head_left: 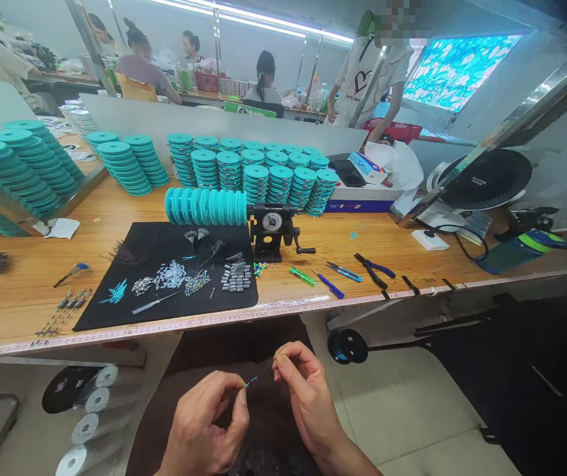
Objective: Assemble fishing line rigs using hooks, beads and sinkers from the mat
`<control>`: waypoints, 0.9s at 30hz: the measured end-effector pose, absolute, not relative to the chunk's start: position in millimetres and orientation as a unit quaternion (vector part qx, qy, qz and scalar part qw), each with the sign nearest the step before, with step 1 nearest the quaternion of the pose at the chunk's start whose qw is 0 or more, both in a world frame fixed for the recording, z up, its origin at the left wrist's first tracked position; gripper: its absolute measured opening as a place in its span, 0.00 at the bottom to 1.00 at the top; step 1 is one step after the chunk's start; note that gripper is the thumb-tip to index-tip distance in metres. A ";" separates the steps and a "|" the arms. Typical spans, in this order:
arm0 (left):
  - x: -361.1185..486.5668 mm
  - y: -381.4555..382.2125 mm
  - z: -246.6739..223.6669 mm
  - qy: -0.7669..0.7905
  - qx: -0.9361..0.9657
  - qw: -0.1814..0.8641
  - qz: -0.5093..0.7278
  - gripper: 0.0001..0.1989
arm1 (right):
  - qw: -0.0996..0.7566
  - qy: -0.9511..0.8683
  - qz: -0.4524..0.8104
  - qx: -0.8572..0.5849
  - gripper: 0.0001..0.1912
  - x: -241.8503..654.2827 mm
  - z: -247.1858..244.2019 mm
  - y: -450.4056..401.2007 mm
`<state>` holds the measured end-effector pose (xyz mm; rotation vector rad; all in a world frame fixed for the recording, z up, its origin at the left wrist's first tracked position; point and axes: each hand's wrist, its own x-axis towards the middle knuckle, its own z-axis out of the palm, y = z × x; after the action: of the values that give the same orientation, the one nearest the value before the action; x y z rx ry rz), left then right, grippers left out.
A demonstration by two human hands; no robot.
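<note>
**Q: In what state are the grips shown?**

A: Both grips are raised close together and are closed in a pinch. The left grip (pixel 209 423) is closed on a short blue piece (pixel 250 381), which is held between thumb and forefinger. The right grip (pixel 308 403) is closed at the fingertips on a thin pale strand (pixel 277 357). The fine detail of the strand is too small to be made out.

**Q: What is seen under the grips?**

A: A dark apron (pixel 244 423) is seen directly below both grips. White discs (pixel 85 423) are stacked below the desk, to the left of the left grip.

**Q: What is shown ahead of the grips?**

A: A wooden desk (pixel 30 291), edged with a measuring tape (pixel 204 324), is seen ahead of both grips. A black mat (pixel 105 311) is laid on the desk beyond the left grip, and small metal parts and dark bristles are spread over it. A hand-cranked winder (pixel 271 228) is placed beyond the right grip, with teal spools (pixel 207 206) mounted on its rod. Pliers (pixel 373 270) are laid on the desk farther to the right of the right grip. Stacks of teal spools (pixel 256 178) are ranged behind the winder, well beyond both grips.
</note>
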<state>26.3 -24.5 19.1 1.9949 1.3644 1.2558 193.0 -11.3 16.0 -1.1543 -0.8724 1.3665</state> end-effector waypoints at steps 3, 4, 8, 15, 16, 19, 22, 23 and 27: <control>27.8 -26.8 22.4 0.527 0.667 0.300 0.432 0.09 | 0.542 -0.374 0.575 -0.485 0.09 193.8 16.9 -11.3; 27.9 -27.3 23.5 0.536 0.647 0.333 0.429 0.10 | 0.541 -0.369 0.582 -0.483 0.09 193.7 17.7 -11.4; 25.2 -25.0 25.6 0.552 0.547 0.465 0.425 0.14 | 0.538 -0.293 0.651 -0.449 0.09 191.1 19.6 -12.8; 25.1 -18.8 8.3 0.499 0.450 0.580 0.460 0.16 | 0.560 -0.184 0.720 -0.366 0.10 182.3 18.2 -19.9; 26.5 -19.4 6.3 0.502 0.448 0.581 0.458 0.16 | 0.568 -0.174 0.720 -0.357 0.10 182.1 18.5 -20.2; 30.5 -22.1 5.8 0.515 0.452 0.560 0.466 0.17 | 0.574 -0.135 0.740 -0.323 0.11 183.8 18.8 -18.9; 32.5 -24.8 10.7 0.520 0.469 0.546 0.460 0.18 | 0.563 -0.098 0.757 -0.318 0.12 186.8 17.1 -15.4; 32.9 -25.9 12.4 0.524 0.475 0.544 0.453 0.18 | 0.557 -0.090 0.759 -0.323 0.12 187.9 16.4 -14.0; 35.1 -31.9 15.0 0.543 0.481 0.527 0.443 0.18 | 0.549 -0.134 0.760 -0.323 0.12 191.4 16.7 -8.0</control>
<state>35.1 -31.9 15.0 1.1505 1.2990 1.0579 191.4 -8.0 16.7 -0.7641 -0.3171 1.7990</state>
